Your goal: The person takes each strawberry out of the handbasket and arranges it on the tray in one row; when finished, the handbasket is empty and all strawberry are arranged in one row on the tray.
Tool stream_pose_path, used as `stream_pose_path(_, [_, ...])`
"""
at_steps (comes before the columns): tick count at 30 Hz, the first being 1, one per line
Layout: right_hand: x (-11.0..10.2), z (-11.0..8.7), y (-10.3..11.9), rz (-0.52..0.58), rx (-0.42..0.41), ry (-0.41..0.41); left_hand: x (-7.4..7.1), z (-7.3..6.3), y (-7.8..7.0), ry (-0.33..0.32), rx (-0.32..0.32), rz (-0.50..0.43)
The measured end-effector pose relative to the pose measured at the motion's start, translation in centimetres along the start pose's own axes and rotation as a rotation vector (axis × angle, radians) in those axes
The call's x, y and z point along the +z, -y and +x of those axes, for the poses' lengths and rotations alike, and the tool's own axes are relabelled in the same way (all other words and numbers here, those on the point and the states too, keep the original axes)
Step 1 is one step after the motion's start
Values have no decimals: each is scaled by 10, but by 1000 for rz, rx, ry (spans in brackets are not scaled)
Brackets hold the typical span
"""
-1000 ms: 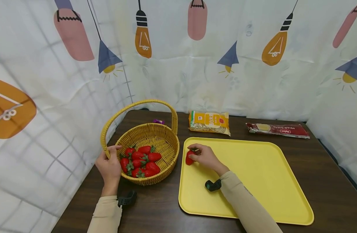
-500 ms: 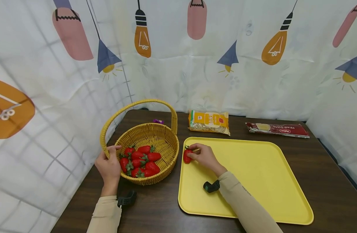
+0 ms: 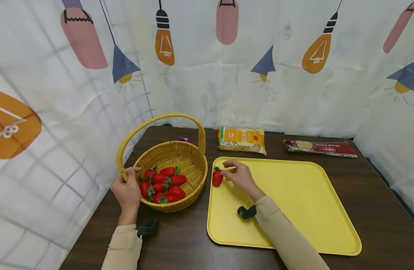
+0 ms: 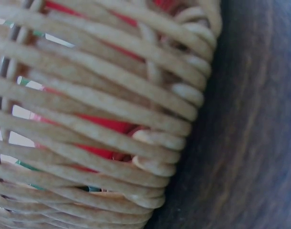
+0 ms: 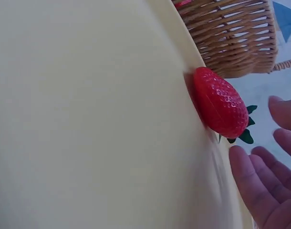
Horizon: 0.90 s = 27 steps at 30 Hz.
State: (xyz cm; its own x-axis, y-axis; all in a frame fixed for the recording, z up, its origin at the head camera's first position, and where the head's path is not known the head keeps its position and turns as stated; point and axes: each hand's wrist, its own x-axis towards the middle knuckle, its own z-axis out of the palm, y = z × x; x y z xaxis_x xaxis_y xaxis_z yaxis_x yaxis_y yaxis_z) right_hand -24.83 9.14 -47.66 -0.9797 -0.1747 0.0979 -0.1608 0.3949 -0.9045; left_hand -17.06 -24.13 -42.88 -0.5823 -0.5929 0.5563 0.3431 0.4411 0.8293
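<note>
**Hands update: left hand on a basket, right hand loose by a strawberry**

So that one strawberry is lying on the yellow tray, tucked along its left edge near the far left corner, leafy end toward the far edge. Right hand's fingers are spread, thumb apart from them, not gripping it. They're right beside the leafy end; can't tell if a fingertip brushes the leaves.

Left hand is wrapped round the base of the basket's handle. Basket's just off the tray's left edge, with a pile of strawberries inside toward the near left. Left wrist view is mostly blurry weave with red peeking through.

Past the tray's far edge there's an orange packet, plus a dark red packet near the far right corner of the surface. Tiny purple thing behind the basket. White printed sheets hang beyond the far edge.
</note>
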Motion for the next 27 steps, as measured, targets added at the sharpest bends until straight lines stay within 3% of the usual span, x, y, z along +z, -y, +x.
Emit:
stream_pose_path(3, [-2, 1, -1, 23, -27, -35, 1, 1, 2, 8, -3, 7])
stream_pose_path(8, [0, -1, 5, 184, -64, -53, 1, -1, -2, 9, -7, 15])
stream_pose_path(15, [5, -6, 41, 392, -161, 58, 1, 2, 0, 6, -11, -8])
stream_pose_path(22, [26, -9, 73, 422, -257, 185, 2, 5, 28, -2, -35, 3])
stream_pose_path(27, [48, -8, 81, 369, -317, 236, 2, 5, 34, 2, -38, 18])
